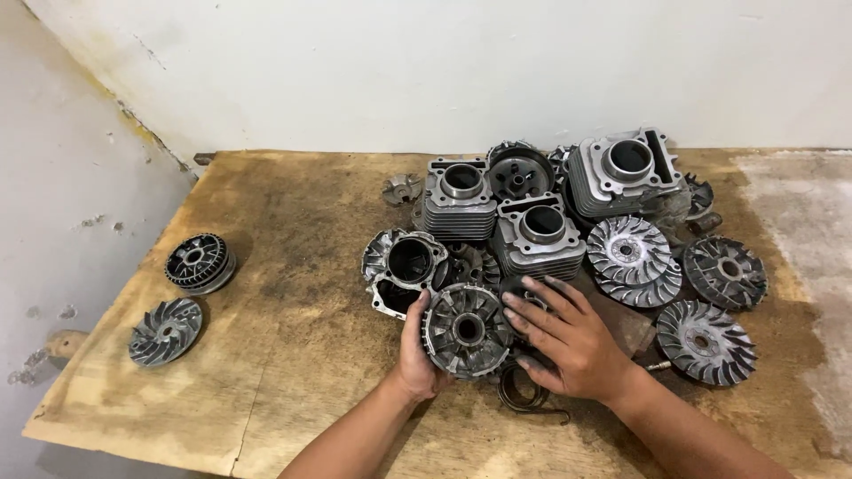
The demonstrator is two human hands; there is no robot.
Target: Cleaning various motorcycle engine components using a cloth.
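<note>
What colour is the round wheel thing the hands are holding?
Dull grey metal with dark greasy smudges, seen in the head view: the finned wheel.

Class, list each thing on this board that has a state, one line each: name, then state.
Left hand: gripping the finned pulley's rim.
Right hand: fingers spread, resting on the parts.
Finned pulley: tilted, held.
Two discs at left: lying flat, apart from the pile.
Cylinder blocks: upright, bores open.
</note>
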